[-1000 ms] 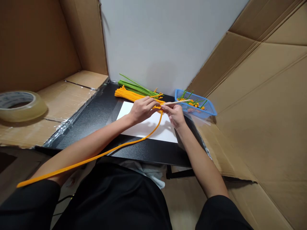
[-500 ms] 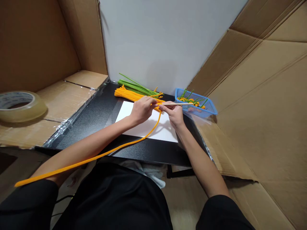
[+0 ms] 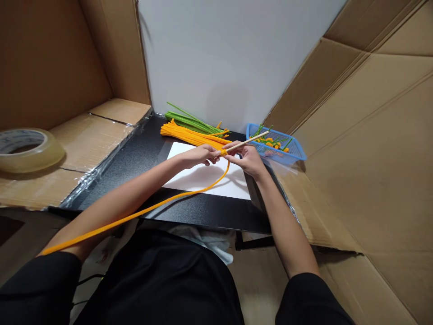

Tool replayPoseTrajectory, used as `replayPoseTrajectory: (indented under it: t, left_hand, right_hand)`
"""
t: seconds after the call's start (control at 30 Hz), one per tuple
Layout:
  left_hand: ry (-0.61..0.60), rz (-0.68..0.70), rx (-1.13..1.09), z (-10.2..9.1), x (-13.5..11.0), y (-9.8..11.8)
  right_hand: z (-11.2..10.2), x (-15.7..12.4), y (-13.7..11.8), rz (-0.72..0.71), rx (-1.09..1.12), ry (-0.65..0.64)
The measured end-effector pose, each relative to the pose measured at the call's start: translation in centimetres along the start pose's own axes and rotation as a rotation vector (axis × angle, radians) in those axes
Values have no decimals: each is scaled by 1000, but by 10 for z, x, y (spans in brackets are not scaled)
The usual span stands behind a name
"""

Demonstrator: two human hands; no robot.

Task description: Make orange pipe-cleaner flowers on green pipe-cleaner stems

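A long orange pipe cleaner (image 3: pixel 189 193) is wound in a small coil near the lower end of a thin pale wooden stick (image 3: pixel 250 140). My left hand (image 3: pixel 202 155) pinches the stick's end just left of the coil; the fingertips partly hide it. From the right, my right hand (image 3: pixel 249 159) has thumb and forefinger at either side of the coil, while the stick slants up across this hand. The pipe cleaner's loose tail curves down over the white sheet (image 3: pixel 216 186) and trails left across my left forearm.
Behind my hands lie bundles of orange pipe cleaners (image 3: pixel 186 132) and green pipe cleaners (image 3: pixel 187 118). A blue basket (image 3: pixel 291 155) at right holds orange and green pieces. Clear tape (image 3: pixel 43 155) sits on cardboard at left. Cardboard walls flank the black table (image 3: pixel 125 158).
The stick has swung from nearly level to slanting up to the right. My left hand has turned and lowered slightly, my right fingers have spread around the coil, and the tail has shifted.
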State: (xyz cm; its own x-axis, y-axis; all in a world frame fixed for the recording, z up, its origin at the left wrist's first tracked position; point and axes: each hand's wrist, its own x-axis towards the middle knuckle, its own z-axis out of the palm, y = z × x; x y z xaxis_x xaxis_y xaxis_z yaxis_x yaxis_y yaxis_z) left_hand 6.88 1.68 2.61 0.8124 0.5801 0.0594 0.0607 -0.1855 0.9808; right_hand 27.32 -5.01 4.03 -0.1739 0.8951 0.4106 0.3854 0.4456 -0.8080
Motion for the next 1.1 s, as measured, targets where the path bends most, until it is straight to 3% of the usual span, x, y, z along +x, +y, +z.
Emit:
replayPoseTrajectory:
  t: [0.2, 0.43, 0.6, 0.67, 0.73, 0.9, 1.0, 1.1]
  left_hand:
    - [-170, -176, -318, -3, -2, 8]
    - [-103, -448, -726, 0, -5, 16]
    - [-74, -464, -708, 2, -4, 17]
    - [-36, -392, -540, 6, -3, 15]
    - [73, -236, -263, 10, -3, 13]
    - [546, 456, 699, 14, -6, 3]
    - [584, 731, 1141, 10, -8, -3]
    - [580, 856, 1348, 5, -8, -6]
  right_hand:
    - [-3, -1, -1, 45, 98, -20]
    - [9, -1, 1, 129, 301, 45]
    - [15, 0, 2, 120, 358, 98]
    - [16, 1, 6, 127, 356, 124]
    - [15, 2, 10, 144, 364, 168]
    - [12, 5, 16, 184, 452, 276]
    - [16, 4, 12, 222, 512, 275]
    - [23, 4, 7, 267, 554, 245]
